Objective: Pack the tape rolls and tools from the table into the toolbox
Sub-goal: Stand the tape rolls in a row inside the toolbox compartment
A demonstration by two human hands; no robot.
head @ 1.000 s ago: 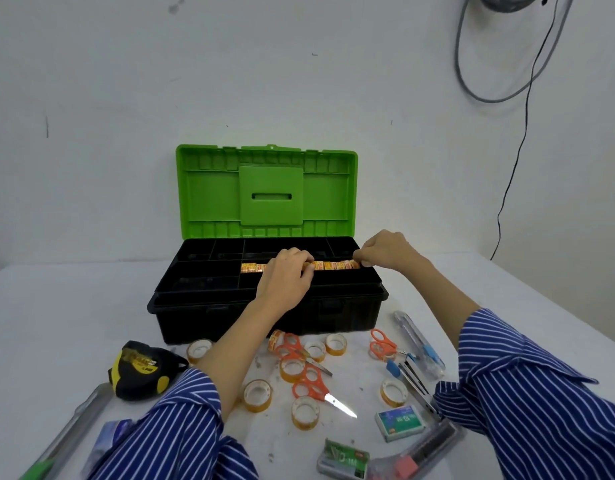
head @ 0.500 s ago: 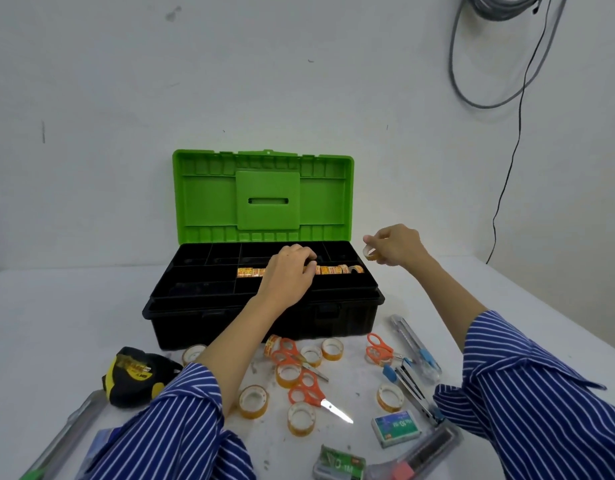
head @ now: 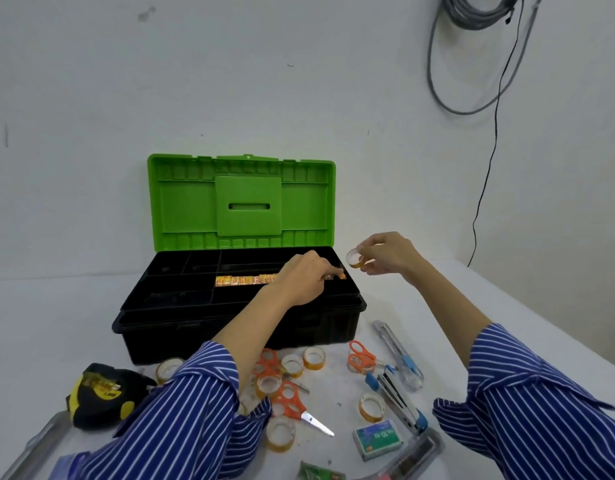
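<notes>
Nearest, in front of the toolbox [head: 230, 327], loose tape rolls [head: 280, 433], scissors [head: 292, 403] and a tape measure [head: 101, 393] lie on the worktop [head: 39, 323], not yet packed. Inside the toolbox, the left hand [head: 304, 280] presses on the row of rolls [head: 243, 280], fingers curled narrow. By the toolbox's right end, the right hand [head: 389, 254] pinches one roll [head: 354, 258], lifted from the row a second ago. It probably needs a fresh slot next.

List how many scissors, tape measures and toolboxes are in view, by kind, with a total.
scissors: 3
tape measure: 1
toolbox: 1
total: 5
</notes>
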